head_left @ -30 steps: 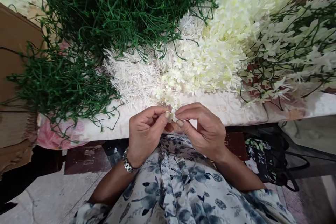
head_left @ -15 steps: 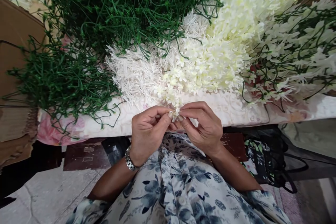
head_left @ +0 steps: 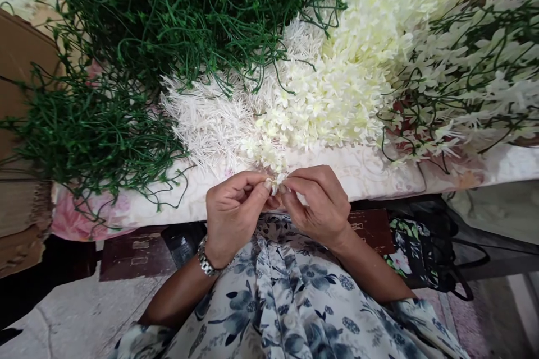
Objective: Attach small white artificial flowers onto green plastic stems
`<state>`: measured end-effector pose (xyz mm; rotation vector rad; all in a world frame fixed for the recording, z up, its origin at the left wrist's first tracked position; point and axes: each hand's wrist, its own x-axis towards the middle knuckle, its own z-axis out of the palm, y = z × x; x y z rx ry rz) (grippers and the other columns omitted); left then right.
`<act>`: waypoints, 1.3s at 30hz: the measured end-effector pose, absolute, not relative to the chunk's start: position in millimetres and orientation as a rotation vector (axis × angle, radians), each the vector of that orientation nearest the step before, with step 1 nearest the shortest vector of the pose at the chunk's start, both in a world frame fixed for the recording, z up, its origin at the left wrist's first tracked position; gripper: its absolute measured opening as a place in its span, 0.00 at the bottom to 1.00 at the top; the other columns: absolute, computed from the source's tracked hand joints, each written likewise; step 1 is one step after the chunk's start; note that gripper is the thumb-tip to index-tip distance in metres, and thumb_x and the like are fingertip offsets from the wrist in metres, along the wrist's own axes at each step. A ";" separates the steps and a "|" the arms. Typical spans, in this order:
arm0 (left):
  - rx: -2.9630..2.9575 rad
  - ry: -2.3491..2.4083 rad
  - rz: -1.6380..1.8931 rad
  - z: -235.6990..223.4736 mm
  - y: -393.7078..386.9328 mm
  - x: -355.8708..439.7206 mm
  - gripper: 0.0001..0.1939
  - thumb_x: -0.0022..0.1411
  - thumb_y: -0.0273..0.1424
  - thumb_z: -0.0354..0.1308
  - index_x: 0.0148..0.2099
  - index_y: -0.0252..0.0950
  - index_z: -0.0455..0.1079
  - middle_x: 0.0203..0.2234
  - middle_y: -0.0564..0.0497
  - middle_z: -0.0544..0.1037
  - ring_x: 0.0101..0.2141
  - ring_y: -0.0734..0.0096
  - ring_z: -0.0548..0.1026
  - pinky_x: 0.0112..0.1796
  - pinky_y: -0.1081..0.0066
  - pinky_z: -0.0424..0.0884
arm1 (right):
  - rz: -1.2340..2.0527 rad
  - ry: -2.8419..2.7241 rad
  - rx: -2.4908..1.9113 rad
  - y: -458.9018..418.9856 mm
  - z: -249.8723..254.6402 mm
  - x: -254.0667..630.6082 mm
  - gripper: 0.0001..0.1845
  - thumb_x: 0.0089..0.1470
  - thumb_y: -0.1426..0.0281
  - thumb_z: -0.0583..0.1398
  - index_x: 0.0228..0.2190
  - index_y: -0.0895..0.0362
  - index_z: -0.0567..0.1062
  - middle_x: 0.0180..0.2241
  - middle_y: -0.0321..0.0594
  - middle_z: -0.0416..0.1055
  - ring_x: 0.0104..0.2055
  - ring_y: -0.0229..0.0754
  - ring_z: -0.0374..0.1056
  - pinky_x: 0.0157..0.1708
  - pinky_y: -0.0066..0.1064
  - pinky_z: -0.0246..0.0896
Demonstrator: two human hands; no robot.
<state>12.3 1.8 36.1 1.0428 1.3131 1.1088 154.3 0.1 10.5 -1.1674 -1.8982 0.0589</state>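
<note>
A small white artificial flower (head_left: 277, 182) is pinched between both hands at the table's front edge. My left hand (head_left: 238, 210), with a metal watch on its wrist, grips it between thumb and forefinger. From the other side, my right hand (head_left: 318, 202) pinches it by the petals. The fingertips cover part of the flower, so its back is hidden. Just beyond the hands lie a pile of loose cream flower heads (head_left: 328, 98) and a heap of thin white sprigs (head_left: 210, 118).
Green plastic stems (head_left: 202, 17) are heaped at the back, with a smaller green bunch (head_left: 96, 129) at left. Finished-looking flower sprays (head_left: 471, 78) lie at right. A cardboard box (head_left: 25, 61) borders the left side. The floral cloth (head_left: 357, 171) covers the table; a black bag (head_left: 416, 252) sits below.
Both hands stay at the same place with the flower. My right hand's fingers have closed in slightly on the petals and its thumb has shifted. The view has moved a little.
</note>
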 end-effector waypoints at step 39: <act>1.694 1.124 1.111 29.2 -3.0 6.4 0.06 0.57 0.22 0.54 0.35 0.35 0.70 0.24 0.51 0.75 0.24 0.77 0.72 0.27 0.78 0.70 | 0.686 -1.630 -1.097 -8.7 21.9 156.8 0.08 0.48 0.81 0.59 0.31 0.58 0.73 0.27 0.39 0.70 0.30 0.35 0.67 0.27 0.26 0.65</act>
